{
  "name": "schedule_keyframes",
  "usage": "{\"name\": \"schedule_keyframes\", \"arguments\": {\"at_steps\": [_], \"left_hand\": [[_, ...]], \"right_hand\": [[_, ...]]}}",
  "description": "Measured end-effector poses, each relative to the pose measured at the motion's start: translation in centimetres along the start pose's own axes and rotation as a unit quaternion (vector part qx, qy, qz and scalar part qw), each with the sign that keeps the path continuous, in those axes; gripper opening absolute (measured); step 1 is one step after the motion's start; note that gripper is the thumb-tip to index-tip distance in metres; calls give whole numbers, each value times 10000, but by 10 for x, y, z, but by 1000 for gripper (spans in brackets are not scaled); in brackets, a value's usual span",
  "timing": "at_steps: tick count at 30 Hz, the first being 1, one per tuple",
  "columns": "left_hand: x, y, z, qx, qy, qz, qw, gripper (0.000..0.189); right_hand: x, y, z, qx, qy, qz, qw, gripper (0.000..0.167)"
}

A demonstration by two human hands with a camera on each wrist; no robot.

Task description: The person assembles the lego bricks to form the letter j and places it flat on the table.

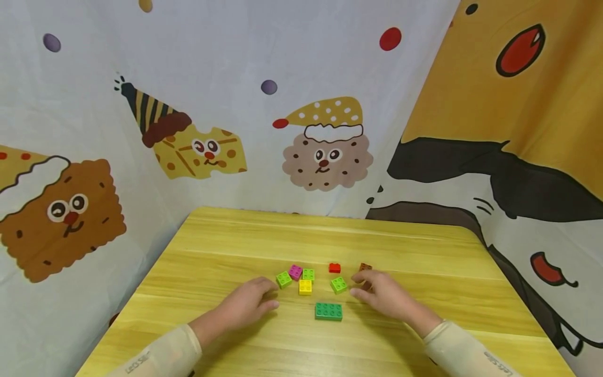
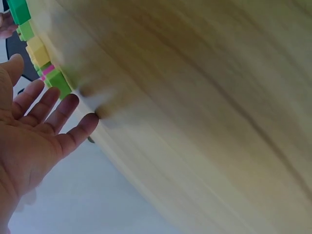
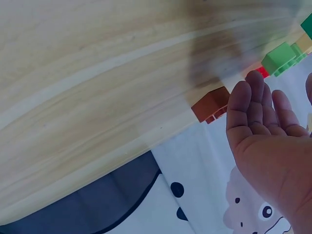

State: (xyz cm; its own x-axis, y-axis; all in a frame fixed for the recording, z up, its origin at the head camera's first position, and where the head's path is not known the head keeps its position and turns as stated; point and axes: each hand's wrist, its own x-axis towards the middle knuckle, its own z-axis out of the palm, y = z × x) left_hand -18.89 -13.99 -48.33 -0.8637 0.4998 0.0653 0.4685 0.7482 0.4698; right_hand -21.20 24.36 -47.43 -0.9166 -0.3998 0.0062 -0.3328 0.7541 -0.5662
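Toy building bricks lie loosely grouped on the wooden table. My left hand is beside the left lime brick, fingers relaxed and holding nothing; the left wrist view shows its palm and spread fingers. A magenta brick, another lime brick and a yellow brick sit close together there. My right hand hovers near a brown brick, which it partly covers in the head view, and the right lime brick. Its loosely bent fingers hold nothing. A red brick lies farther back, a longer green brick nearer me.
The wooden table has rounded back corners. Behind it and along the sides hangs a white cloth printed with cartoon food characters, with a large orange cartoon figure at the right.
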Motion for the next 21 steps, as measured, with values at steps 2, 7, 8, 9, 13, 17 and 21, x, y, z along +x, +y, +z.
{"name": "schedule_keyframes", "arguments": {"at_steps": [2,7,8,9,13,17,21], "left_hand": [[0,2,1,-14,-12,12,10000,41],[1,4,4,55,-2,-7,10000,44],[1,4,4,70,2,-11,10000,44],[2,5,5,71,6,-17,10000,45],[3,6,7,121,-19,-25,9999,47],[4,8,8,110,-73,-25,9999,49],[5,10,10,128,-104,-25,9999,49]], "right_hand": [[1,0,1,-45,-43,-41,10000,42],[1,-2,4,-28,-229,-150,9996,43],[1,-2,4,-28,-262,-173,9995,43],[1,-3,5,-13,-299,-170,9994,43],[1,-5,8,-67,-400,-197,9990,43],[2,-8,12,-118,-413,-194,9989,44],[7,-14,18,-119,-321,-128,9993,45]]}}
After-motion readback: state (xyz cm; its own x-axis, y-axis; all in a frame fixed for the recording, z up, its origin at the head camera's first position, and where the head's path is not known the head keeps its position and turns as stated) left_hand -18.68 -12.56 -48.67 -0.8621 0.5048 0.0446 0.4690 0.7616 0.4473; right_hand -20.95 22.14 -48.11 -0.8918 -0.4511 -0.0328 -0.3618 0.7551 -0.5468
